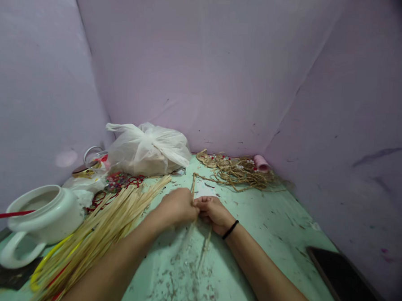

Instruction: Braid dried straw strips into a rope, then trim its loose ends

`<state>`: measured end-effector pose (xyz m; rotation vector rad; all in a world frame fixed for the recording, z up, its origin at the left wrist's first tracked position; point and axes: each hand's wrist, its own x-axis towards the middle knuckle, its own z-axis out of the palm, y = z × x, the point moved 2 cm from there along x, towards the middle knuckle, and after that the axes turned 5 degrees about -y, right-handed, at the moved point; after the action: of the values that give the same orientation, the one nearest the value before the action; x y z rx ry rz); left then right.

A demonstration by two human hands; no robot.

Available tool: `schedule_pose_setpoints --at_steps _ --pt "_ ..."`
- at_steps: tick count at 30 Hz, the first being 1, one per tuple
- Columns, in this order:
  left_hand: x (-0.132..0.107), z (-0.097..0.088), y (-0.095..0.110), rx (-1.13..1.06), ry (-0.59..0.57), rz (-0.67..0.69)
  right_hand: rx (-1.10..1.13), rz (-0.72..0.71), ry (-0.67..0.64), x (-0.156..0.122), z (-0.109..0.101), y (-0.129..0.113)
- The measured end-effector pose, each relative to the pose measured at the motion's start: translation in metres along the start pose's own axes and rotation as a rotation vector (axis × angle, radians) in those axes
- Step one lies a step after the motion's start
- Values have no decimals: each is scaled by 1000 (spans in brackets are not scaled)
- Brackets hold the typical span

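My left hand (179, 208) and my right hand (213, 212) meet over the middle of the table, fingers pinched together on a thin twisted straw cord (193, 186). From the hands the cord runs up and away, then bends right towards a heap of braided straw cord (243, 173) dotted with red and white beads. Two loose strand ends (205, 245) hang below my hands, blurred by motion. A dark band circles my right wrist. Close to my left forearm lies a bundle of flat dry straw strips (116, 222).
At left stands a white ceramic pot (49, 214) with a red stick in it. Behind are a tied white plastic bag (150, 150) and beads with red cord (118, 182). A pink thread spool (261, 163) lies far right; a dark flat object (345, 284) lies near right. Walls enclose the table (266, 244).
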<state>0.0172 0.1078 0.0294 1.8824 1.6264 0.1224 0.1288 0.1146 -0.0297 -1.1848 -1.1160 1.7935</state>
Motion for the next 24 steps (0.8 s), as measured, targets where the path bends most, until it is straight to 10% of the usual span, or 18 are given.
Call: schedule_pose_setpoints --at_steps 3,9,17,24 --pt "14 -13 -17 -213 92 -80 -10 28 -45 -2 0 -3" --pt "29 10 -28 -714 -320 -112 -31 4 -70 -2 -2 -5" --pt "25 13 -23 -556 -114 -192 -713 -258 139 -2 -4 -9" --pt "26 17 -22 -624 -67 -208 -1087 -194 323 -23 4 -29"
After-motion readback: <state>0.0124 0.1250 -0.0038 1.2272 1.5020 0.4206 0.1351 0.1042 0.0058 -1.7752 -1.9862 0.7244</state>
